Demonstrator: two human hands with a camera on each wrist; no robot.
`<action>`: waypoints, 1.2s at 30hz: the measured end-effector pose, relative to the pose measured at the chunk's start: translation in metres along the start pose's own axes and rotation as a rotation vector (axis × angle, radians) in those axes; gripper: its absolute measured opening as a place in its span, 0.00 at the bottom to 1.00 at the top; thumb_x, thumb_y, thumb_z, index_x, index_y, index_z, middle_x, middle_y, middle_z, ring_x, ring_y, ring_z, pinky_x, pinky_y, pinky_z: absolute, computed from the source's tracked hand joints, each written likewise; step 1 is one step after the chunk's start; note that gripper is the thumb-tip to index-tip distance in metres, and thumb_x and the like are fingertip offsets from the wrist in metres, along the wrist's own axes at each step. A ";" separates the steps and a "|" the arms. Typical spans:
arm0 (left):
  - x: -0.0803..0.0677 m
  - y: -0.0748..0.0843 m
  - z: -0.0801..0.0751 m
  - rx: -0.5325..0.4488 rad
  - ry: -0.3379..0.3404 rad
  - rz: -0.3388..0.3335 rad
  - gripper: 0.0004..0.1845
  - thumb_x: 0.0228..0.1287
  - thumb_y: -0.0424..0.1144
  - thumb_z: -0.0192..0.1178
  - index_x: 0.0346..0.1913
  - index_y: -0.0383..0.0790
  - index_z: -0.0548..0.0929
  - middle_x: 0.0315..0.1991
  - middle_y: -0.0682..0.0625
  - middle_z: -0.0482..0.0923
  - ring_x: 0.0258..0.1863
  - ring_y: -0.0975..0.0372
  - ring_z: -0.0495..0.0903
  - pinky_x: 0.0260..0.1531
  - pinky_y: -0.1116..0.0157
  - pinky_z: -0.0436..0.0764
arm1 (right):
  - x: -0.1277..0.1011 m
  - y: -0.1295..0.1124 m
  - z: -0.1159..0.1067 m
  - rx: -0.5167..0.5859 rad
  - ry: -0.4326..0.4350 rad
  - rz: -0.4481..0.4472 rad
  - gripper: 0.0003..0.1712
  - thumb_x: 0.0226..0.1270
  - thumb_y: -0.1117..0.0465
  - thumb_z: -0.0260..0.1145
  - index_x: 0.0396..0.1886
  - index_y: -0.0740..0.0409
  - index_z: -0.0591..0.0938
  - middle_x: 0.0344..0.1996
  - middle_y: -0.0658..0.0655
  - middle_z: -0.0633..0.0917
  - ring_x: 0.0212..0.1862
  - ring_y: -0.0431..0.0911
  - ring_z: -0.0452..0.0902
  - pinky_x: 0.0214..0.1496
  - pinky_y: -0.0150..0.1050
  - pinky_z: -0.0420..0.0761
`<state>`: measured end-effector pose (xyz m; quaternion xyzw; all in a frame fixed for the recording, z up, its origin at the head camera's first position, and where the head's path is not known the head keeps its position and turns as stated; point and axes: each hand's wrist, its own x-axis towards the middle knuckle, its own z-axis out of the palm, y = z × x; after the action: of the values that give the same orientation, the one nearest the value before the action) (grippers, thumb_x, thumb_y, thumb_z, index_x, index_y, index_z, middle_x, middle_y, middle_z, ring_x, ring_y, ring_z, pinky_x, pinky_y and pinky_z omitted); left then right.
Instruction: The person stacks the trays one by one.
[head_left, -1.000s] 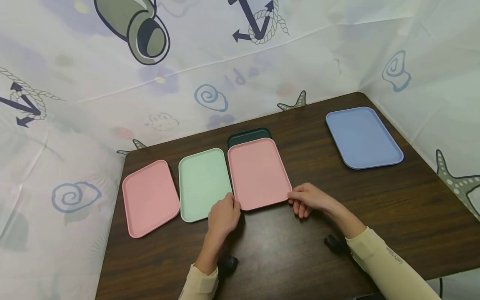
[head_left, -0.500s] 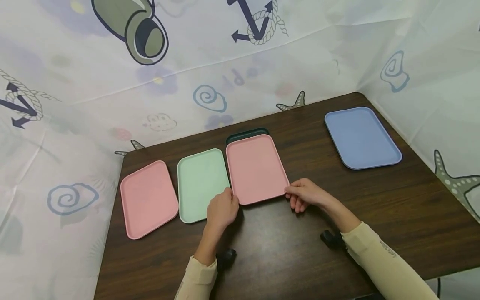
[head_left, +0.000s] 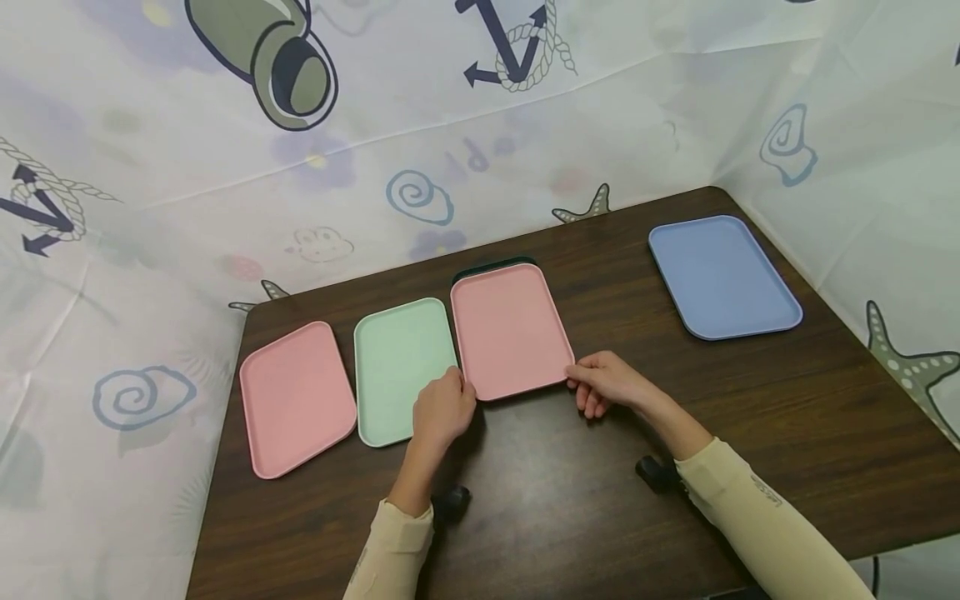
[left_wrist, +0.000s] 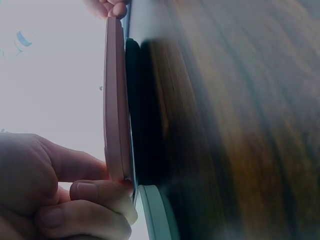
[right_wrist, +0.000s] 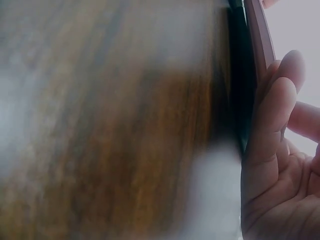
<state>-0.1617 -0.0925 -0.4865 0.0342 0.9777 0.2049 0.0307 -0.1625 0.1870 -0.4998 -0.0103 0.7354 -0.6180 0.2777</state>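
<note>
Ideally, the left hand (head_left: 444, 407) and right hand (head_left: 607, 383), pinching the near corners of the central pink tray (head_left: 513, 333) over the dark tray (head_left: 480, 272), should move level and evenly, clear of the mint tray (head_left: 402, 362) at left.

my right hand (right_wrist: 277, 165) grips the edge of a pink tray (right_wrist: 260, 40), fingers (right_wrist: 277, 102) curled where it meets them. its rim runs straight out beyond my fingertips. a dark green strip (right_wrist: 241, 55) lies along the tray, on the side toward the brown, wood-streaked tabletop (right_wrist: 125, 120). that surface spreads beside my hand, blurred, with a pale hazy patch (right_wrist: 215, 192) near my palm.
</note>
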 end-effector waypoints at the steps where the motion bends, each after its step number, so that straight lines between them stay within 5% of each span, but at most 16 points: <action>1: 0.001 -0.001 0.000 0.001 -0.001 -0.001 0.12 0.69 0.38 0.50 0.25 0.42 0.71 0.17 0.49 0.69 0.17 0.56 0.69 0.17 0.59 0.67 | 0.001 0.000 0.000 -0.001 0.003 0.000 0.19 0.77 0.59 0.53 0.36 0.75 0.77 0.15 0.56 0.81 0.15 0.42 0.78 0.17 0.34 0.77; 36: 0.023 0.003 0.002 0.046 0.043 -0.070 0.15 0.72 0.41 0.48 0.26 0.40 0.71 0.19 0.44 0.72 0.23 0.48 0.77 0.20 0.53 0.72 | 0.018 -0.007 0.001 -0.057 0.075 0.009 0.23 0.79 0.54 0.51 0.44 0.74 0.77 0.16 0.56 0.81 0.15 0.43 0.79 0.18 0.35 0.78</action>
<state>-0.1839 -0.0875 -0.4886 -0.0038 0.9831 0.1821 0.0161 -0.1797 0.1781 -0.5011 0.0082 0.7627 -0.5955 0.2521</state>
